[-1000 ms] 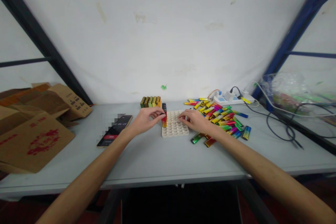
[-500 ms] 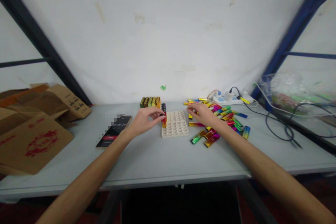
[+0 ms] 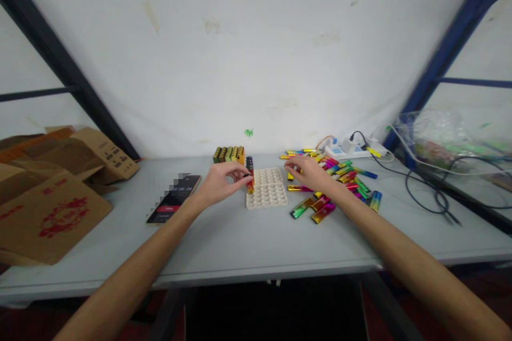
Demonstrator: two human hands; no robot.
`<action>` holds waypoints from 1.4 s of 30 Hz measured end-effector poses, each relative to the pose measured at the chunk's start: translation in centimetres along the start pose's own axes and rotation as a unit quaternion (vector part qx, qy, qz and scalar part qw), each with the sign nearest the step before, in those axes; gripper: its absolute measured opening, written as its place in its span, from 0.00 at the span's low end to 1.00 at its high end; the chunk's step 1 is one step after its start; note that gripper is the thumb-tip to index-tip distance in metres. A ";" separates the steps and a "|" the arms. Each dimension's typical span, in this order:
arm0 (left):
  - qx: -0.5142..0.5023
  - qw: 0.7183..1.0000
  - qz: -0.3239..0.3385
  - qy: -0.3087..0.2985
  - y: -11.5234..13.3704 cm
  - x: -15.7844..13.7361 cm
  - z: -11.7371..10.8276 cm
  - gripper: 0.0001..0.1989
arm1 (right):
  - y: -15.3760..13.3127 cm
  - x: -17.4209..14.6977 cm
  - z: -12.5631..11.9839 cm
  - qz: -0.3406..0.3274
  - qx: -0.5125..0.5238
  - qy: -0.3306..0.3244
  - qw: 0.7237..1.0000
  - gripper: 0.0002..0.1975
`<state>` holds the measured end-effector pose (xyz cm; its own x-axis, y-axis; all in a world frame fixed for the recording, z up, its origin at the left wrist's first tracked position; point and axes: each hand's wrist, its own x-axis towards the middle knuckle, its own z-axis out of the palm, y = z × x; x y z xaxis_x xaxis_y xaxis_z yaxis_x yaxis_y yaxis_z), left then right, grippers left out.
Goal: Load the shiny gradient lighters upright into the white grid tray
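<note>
My left hand [image 3: 224,182] pinches the dark top of a red and yellow shiny tube [image 3: 250,186]. This tube stands upright at the left edge of a white tray [image 3: 268,203] with rows of round holes. Behind it, in the same left column, stand more dark-topped tubes [image 3: 249,162]. My right hand [image 3: 306,169] is just right of the tray, over the near side of a loose pile of shiny coloured tubes [image 3: 320,206]. Its thumb and fingers are curled together; whether anything small is between them is hidden.
A block of upright gold tubes with dark tops [image 3: 229,154] stands behind the tray. A phone [image 3: 174,200] lies on the left, near cardboard boxes [image 3: 56,213]. At the back right are a power strip [image 3: 340,152], black cables [image 3: 430,197] and a clear plastic bag [image 3: 444,133].
Both hands keep nearly the same place and pose. The left fingers stay on the top of the red and yellow tube.
</note>
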<state>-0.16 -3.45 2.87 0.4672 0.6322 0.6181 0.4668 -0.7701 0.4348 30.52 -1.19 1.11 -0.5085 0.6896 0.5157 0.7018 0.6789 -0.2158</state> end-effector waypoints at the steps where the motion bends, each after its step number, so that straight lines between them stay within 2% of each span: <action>1: -0.001 1.000 -0.003 0.001 0.0 0.0 0.0 0.12 | 0.0 0.0 0.0 -0.002 0.002 0.000 1.000 0.09; 19: -0.001 1.000 -0.003 -0.007 0.1 0.2 -0.6 0.11 | 0.0 0.0 -0.2 -0.011 0.004 -0.002 1.000 0.10; 30: -0.005 1.000 -0.008 -0.015 0.1 0.1 -0.1 0.12 | 0.1 0.0 -0.1 -0.006 0.007 -0.003 1.000 0.10; 36: -0.013 0.999 -0.039 0.030 0.1 0.0 0.0 0.13 | 2.2 -0.4 0.6 0.011 -0.045 -0.030 0.998 0.07; 42: -0.017 0.994 -0.076 0.076 0.3 0.0 0.1 0.16 | 3.1 -0.8 1.5 -0.043 -0.070 -0.093 0.992 0.16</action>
<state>0.02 -3.69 2.96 0.2736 0.7238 0.6335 0.4972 -0.6702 0.5510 32.37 0.74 -1.24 -0.6441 0.6740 0.3619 0.7074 0.7048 -0.0536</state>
